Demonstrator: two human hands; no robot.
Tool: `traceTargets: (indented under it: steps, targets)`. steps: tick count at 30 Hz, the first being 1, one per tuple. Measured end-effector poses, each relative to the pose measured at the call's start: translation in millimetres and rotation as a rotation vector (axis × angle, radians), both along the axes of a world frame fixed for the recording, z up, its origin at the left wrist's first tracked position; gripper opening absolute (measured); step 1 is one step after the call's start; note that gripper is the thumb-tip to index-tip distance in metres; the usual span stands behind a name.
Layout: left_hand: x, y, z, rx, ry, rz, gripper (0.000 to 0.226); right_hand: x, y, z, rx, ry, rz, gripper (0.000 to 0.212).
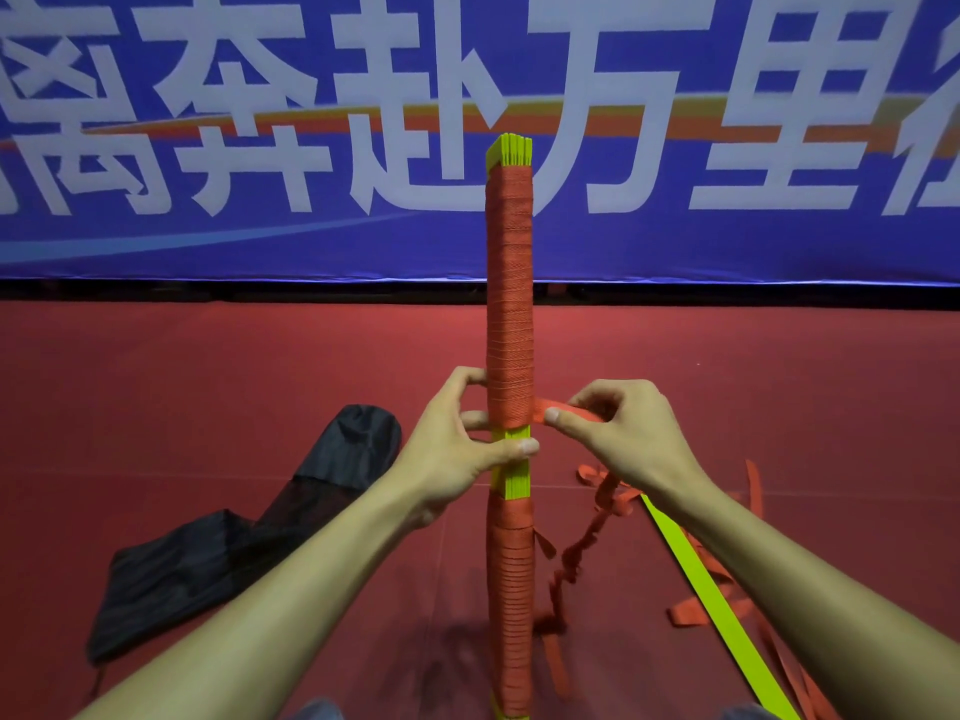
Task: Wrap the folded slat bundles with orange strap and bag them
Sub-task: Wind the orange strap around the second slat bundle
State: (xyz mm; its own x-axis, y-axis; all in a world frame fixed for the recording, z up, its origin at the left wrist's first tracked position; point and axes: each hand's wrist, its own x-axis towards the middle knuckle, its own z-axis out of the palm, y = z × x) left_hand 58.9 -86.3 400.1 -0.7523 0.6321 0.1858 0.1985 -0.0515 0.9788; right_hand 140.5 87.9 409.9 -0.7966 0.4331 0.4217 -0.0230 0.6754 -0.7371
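The slat bundle [509,304] stands upright as a post. The left hand [457,449] grips it from the left, and the right hand [618,433] pinches the orange strap [550,407] just to its right. Left of the bundle, low down, a black bag [249,522] lies across the floor [208,366]. To its right, loose strap tangles around a slanting yellow slat [711,584]. Behind the bundle, bare floor runs on both sides to the blue banner [260,241].

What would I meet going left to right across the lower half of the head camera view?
Black bag → left hand → wrapped slat bundle → right hand pinching orange strap → loose yellow slat.
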Motion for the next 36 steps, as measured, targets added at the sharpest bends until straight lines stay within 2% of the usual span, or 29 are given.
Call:
traceTargets:
  steps: [4, 7, 10, 12, 18, 25, 32, 36]
  targets:
    - [0.5, 3.7, -0.8, -0.026, 0.032, 0.052, 0.065, 1.3, -3.0, 3.0, 0.027, 0.012, -0.019, 0.018]
    - [2.1, 5.7, 1.8, -0.006, 0.002, 0.102, 0.065, 1.2, -7.8, 4.8, -0.068, 0.074, 0.054, 0.014]
    - [6.5, 8.1, 5.7, 0.003, -0.008, 0.106, 0.064, 2.1, -16.6, 6.9, -0.12, 0.137, 0.076, 0.044]
    - [8.9, 9.7, 6.4, 0.009, -0.01, 0.093, 0.061, 2.7, -20.6, 9.6, -0.091, 0.148, 0.047, 0.051]
    - [10.9, 9.8, 9.4, 0.04, 0.017, 0.064, 0.055, 2.1, -23.0, 15.4, -0.043, 0.152, 0.025, 0.032]
    - [5.5, 0.8, 11.4, 0.101, -0.116, -0.166, 0.06, 4.0, -16.7, 16.9, 0.002, 0.141, 0.007, 0.018]
    - [0.0, -4.9, 10.0, 0.101, -0.129, -0.292, 0.063, 2.8, -11.9, 16.5, -0.028, 0.136, 0.049, 0.013]
    - [0.3, -5.2, 8.0, 0.082, -0.121, -0.296, 0.066, 3.6, -8.8, 16.7, -0.058, 0.125, 0.053, 0.008]
